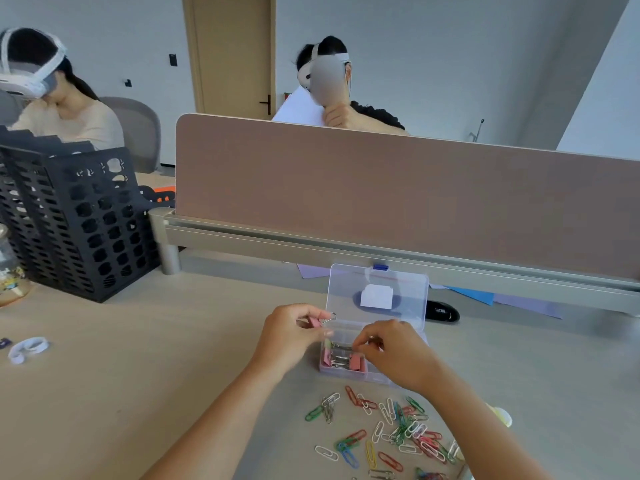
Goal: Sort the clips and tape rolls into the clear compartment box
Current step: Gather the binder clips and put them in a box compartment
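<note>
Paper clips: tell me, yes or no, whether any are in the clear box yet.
No: the coloured paper clips all lie loose on the desk; the clear box shows only pink binder clips.

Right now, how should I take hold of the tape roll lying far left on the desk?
The tape roll lies flat, ring opening up, with bare desk around it. Come from above and pinch its wall, one finger inside and one outside. Its low profile offers little side grip.

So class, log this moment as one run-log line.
left hand: holds pink binder clip | right hand: fingers in clear box | paper clips: loose on desk
</note>
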`<control>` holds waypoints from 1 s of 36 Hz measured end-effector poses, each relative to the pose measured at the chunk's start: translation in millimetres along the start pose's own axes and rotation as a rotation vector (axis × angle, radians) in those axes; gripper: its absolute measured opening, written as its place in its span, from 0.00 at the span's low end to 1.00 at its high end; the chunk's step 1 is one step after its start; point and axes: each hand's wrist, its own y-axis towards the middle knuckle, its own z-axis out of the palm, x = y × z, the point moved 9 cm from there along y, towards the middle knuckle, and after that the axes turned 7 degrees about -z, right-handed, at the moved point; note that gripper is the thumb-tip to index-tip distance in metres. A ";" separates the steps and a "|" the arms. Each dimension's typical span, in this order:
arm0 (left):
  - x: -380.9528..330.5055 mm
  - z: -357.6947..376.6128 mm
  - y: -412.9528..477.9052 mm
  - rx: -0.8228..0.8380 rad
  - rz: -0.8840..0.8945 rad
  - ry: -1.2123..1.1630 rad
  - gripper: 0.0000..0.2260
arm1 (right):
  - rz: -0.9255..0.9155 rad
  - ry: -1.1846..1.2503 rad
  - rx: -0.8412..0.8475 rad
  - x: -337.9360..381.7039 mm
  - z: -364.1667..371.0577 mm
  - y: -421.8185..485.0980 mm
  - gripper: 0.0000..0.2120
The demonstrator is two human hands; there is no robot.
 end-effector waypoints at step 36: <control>-17.8 8.0 -11.3 -0.016 0.362 0.637 0.21 | -0.063 -0.130 0.130 29.4 20.1 23.0 0.13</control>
